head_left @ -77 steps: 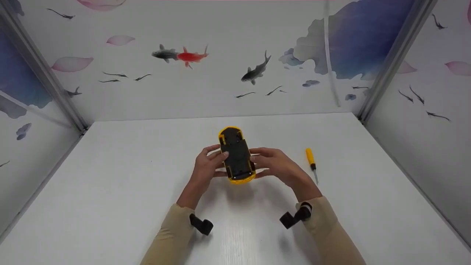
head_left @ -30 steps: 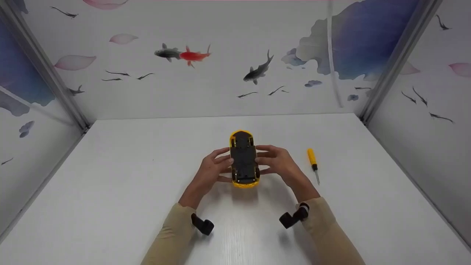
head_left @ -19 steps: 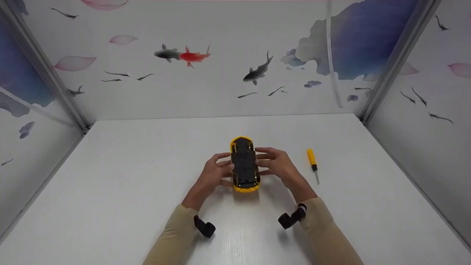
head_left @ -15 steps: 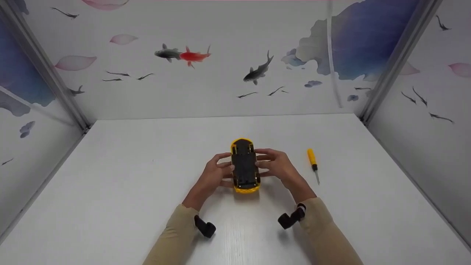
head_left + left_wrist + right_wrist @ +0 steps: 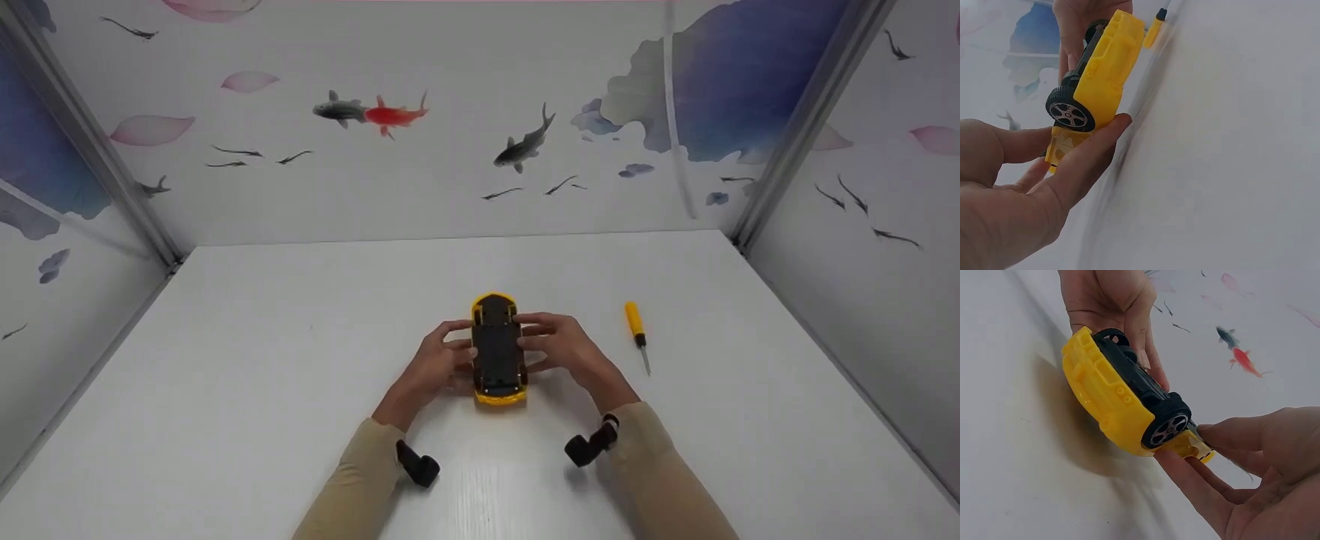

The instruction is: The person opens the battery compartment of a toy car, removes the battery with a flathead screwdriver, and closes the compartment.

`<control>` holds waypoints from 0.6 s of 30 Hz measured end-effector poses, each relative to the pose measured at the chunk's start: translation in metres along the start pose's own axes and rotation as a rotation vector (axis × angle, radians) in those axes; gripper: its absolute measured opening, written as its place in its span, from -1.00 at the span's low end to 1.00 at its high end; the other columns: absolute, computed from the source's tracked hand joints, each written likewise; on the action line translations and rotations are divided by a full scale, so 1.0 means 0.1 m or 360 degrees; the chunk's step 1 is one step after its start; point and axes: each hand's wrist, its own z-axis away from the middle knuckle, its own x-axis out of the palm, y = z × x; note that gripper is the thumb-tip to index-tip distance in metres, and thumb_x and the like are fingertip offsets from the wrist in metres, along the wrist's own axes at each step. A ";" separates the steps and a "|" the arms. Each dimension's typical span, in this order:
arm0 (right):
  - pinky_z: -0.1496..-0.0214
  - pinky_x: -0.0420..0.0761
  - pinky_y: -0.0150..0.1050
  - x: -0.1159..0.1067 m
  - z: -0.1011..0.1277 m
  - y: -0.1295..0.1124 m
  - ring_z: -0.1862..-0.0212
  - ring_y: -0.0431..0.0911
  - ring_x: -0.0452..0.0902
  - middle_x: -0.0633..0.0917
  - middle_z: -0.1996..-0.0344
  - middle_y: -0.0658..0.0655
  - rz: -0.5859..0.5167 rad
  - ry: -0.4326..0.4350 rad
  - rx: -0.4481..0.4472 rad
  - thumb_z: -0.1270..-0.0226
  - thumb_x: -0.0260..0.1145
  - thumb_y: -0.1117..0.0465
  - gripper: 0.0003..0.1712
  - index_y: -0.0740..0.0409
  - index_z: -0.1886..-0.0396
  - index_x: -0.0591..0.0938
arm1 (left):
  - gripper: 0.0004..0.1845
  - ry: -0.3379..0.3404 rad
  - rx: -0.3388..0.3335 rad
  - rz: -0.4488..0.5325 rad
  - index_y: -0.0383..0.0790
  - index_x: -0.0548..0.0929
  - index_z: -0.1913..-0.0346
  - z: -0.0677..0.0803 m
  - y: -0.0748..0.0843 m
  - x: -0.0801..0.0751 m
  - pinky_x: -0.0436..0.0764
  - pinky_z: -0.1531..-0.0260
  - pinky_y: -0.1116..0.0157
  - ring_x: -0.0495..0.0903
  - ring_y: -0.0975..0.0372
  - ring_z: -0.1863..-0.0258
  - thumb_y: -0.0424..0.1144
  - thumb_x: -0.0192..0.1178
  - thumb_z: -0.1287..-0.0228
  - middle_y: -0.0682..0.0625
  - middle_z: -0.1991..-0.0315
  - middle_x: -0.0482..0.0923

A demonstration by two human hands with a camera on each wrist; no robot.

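A yellow toy car [image 5: 498,352] is upside down between both hands, its black underside facing up in the head view. My left hand [image 5: 435,364] grips its left side, thumb on the edge of the underside and fingers beneath. On the opposite side my right hand [image 5: 564,346] holds it the same way. The left wrist view shows the toy car [image 5: 1107,67] from one end, with a black wheel [image 5: 1069,109] near the left fingers. In the right wrist view, its yellow body [image 5: 1103,391] hangs close over the table, casting a shadow.
A screwdriver [image 5: 636,330] with a yellow handle lies on the white table [image 5: 262,390] to the right of the right hand. A patterned back wall [image 5: 420,195] and side walls enclose the table. Each wrist carries a small black camera [image 5: 420,465].
Both hands have brought the toy car nearer the body and lower toward the table. Earlier it was slightly tilted; now it stands nearly straight. The screwdriver has not moved.
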 end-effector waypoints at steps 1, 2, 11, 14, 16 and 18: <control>0.04 0.76 -0.07 0.00 0.00 0.00 -0.17 0.16 0.63 0.51 -0.35 0.29 -0.0002 -0.0002 0.0007 -0.41 0.27 0.32 -0.46 0.02 -0.37 0.53 | -0.42 0.0000 -0.0006 0.0004 -0.03 0.29 -0.47 0.00 -0.01 0.00 0.69 -0.07 -0.01 0.66 -0.04 -0.13 -0.39 0.07 -0.44 -0.24 -0.42 0.40; 0.03 0.76 -0.07 0.01 0.00 0.01 -0.18 0.16 0.63 0.50 -0.35 0.29 -0.0001 -0.0003 0.0010 -0.41 0.27 0.32 -0.46 0.02 -0.36 0.53 | -0.42 0.0001 -0.0012 0.0011 -0.03 0.29 -0.47 0.00 -0.01 0.00 0.68 -0.08 -0.01 0.65 -0.05 -0.13 -0.39 0.07 -0.44 -0.23 -0.42 0.40; 0.00 0.75 -0.07 0.01 -0.01 0.00 -0.24 0.16 0.58 0.46 -0.39 0.27 0.0041 -0.0014 0.0022 -0.42 0.26 0.31 -0.47 0.00 -0.36 0.54 | -0.41 -0.0071 -0.0024 0.0077 -0.04 0.27 -0.47 0.01 0.01 -0.01 0.66 -0.10 -0.05 0.64 -0.08 -0.15 -0.41 0.07 -0.43 -0.25 -0.42 0.39; 0.01 0.76 -0.08 0.01 -0.01 0.00 -0.23 0.15 0.58 0.45 -0.40 0.27 0.0069 -0.0020 0.0019 -0.43 0.27 0.28 -0.48 -0.01 -0.36 0.54 | -0.41 -0.0100 -0.0036 0.0087 -0.04 0.26 -0.48 0.01 0.01 -0.01 0.67 -0.10 -0.05 0.62 -0.08 -0.17 -0.40 0.07 -0.44 -0.25 -0.45 0.35; 0.03 0.76 -0.09 0.02 -0.02 0.00 -0.22 0.14 0.58 0.46 -0.39 0.27 0.0089 -0.0033 0.0018 -0.44 0.27 0.25 -0.50 -0.01 -0.36 0.55 | -0.40 -0.0112 -0.0046 0.0080 -0.04 0.25 -0.48 0.01 0.01 -0.01 0.67 -0.09 -0.05 0.60 -0.08 -0.18 -0.40 0.07 -0.45 -0.25 -0.46 0.33; 0.04 0.76 -0.09 0.03 -0.02 0.01 -0.22 0.13 0.58 0.46 -0.38 0.27 0.0097 -0.0042 0.0013 -0.45 0.26 0.25 -0.51 0.01 -0.35 0.55 | -0.39 -0.0114 -0.0044 0.0063 -0.05 0.25 -0.49 0.01 0.00 -0.01 0.66 -0.10 -0.05 0.60 -0.08 -0.19 -0.40 0.08 -0.44 -0.26 -0.46 0.32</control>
